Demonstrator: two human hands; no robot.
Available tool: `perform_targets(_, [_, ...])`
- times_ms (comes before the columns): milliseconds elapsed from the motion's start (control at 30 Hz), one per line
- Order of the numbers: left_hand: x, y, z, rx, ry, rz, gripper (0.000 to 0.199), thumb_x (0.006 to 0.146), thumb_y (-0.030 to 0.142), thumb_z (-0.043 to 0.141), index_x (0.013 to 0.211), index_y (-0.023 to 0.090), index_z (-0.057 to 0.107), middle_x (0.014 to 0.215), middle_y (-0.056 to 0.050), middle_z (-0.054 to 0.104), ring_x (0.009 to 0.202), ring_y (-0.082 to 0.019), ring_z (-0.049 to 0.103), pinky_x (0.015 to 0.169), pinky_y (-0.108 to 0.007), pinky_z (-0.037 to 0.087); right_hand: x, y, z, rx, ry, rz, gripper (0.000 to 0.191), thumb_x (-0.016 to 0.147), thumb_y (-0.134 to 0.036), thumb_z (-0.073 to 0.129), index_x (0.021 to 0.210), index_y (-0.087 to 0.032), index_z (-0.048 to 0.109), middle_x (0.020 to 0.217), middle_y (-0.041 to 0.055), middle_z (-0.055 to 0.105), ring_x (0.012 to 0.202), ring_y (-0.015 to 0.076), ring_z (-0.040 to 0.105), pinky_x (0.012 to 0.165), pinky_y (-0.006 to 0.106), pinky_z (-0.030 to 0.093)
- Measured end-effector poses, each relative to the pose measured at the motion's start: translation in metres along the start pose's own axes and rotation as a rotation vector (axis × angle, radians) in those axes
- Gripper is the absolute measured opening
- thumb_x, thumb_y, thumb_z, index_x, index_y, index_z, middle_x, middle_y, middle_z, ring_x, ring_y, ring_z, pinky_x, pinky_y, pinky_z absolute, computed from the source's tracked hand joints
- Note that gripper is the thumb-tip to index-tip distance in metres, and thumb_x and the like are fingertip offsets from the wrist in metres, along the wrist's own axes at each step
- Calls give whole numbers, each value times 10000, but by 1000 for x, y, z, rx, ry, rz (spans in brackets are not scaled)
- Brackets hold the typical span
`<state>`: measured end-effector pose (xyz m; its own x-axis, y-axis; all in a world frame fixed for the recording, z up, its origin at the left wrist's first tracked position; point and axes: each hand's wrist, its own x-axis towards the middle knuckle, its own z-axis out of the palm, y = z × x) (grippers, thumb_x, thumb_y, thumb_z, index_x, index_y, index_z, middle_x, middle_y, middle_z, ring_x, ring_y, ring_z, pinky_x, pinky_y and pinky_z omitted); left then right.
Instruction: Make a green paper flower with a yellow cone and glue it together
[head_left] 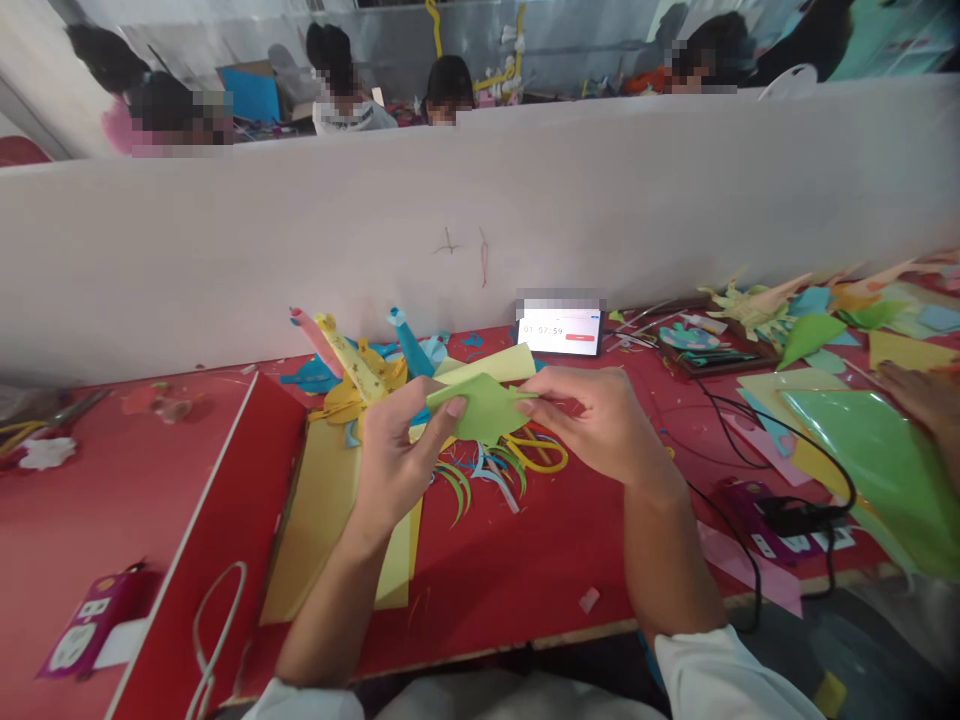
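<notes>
A piece of green paper (486, 408) is held up between my two hands above the red table. My left hand (405, 440) pinches its left edge, thumb on top. On the other side my right hand (592, 415) has the right corner, which looks narrow or folded, between thumb and fingers. Just below lie scissors with yellow handles (551, 455), partly hidden by the paper. Curved green paper strips (454, 490) and pale blue scraps (499, 480) lie beside them. Behind my hands is a pale yellow rolled sheet (499, 365).
Yellow paper sheets (307, 540) lie at left against a red divider (202, 540). Rolled paper cones (352, 360) stand behind. A phone (559, 328) leans on the white partition (480, 210). Black cables (757, 560) run at right, where another person's hand (919, 400) rests near green sheets (877, 470).
</notes>
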<state>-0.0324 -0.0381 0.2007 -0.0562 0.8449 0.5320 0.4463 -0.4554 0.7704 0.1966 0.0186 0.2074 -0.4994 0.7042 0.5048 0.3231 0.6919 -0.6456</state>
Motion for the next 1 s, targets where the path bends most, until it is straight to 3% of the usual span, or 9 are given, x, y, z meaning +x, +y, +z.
perform_targets(167, [-8, 20, 2, 43, 10, 153, 226, 1050, 323, 653, 871, 207, 726, 815, -22, 727, 744, -145, 654, 699, -276, 521, -5, -7, 5, -149, -278, -116, 331, 1098, -377, 623, 842, -213, 754, 766, 41, 730, 733, 188, 652, 701, 311, 424])
perform_targets(300, [-15, 31, 1, -27, -66, 173, 114, 1009, 332, 728, 1037, 226, 756, 919, -35, 775, 825, -163, 707, 750, -278, 565, -10, -20, 8, -176, -316, -188, 284, 1112, -345, 596, 956, -226, 801, 883, 60, 786, 790, 208, 684, 749, 340, 451])
perform_targets(433, [-23, 21, -3, -171, -34, 155, 251, 939, 367, 820, 1133, 232, 734, 979, -43, 780, 884, -182, 727, 794, -293, 591, -14, -28, 5, -183, -312, -237, 312, 1097, -310, 631, 831, -223, 770, 826, 38, 770, 766, 195, 676, 762, 337, 453])
perform_targets(567, [-44, 1, -3, -353, 44, 243, 130, 962, 296, 786, 1072, 230, 761, 913, -41, 748, 853, -186, 712, 809, -332, 603, -16, -27, 4, -202, -368, -262, 300, 1085, -262, 651, 804, -204, 737, 840, 31, 779, 809, 189, 706, 797, 327, 465])
perform_targets(700, [-82, -6, 1, -307, 9, 70, 98, 994, 267, 736, 1037, 212, 804, 1013, -87, 749, 970, -216, 718, 876, -355, 597, -17, -32, 17, -263, -449, -374, 228, 1079, -201, 636, 872, -189, 729, 845, 41, 776, 842, 206, 714, 822, 346, 479])
perform_targets(800, [-113, -7, 4, -289, 147, -75, 153, 1021, 273, 689, 942, 195, 794, 948, -78, 734, 923, -205, 704, 857, -336, 575, -21, -44, 31, -305, -529, -417, 220, 1084, -255, 649, 890, -182, 723, 790, 36, 749, 806, 209, 703, 803, 352, 481])
perform_targets(900, [-140, -12, 1, -223, 245, -218, 220, 1015, 348, 695, 903, 180, 783, 903, -70, 727, 862, -202, 689, 784, -311, 566, -33, -51, 39, -279, -617, -352, 209, 1062, -372, 696, 1016, -173, 739, 873, 51, 765, 855, 211, 718, 812, 341, 499])
perform_targets(1000, [-158, -17, -7, -120, 207, -306, 262, 1021, 370, 681, 867, 183, 780, 836, -39, 720, 742, -161, 659, 679, -254, 529, -56, -46, 43, -195, -678, -231, 261, 1053, -386, 707, 1219, -185, 730, 1029, 68, 790, 988, 225, 742, 868, 335, 528])
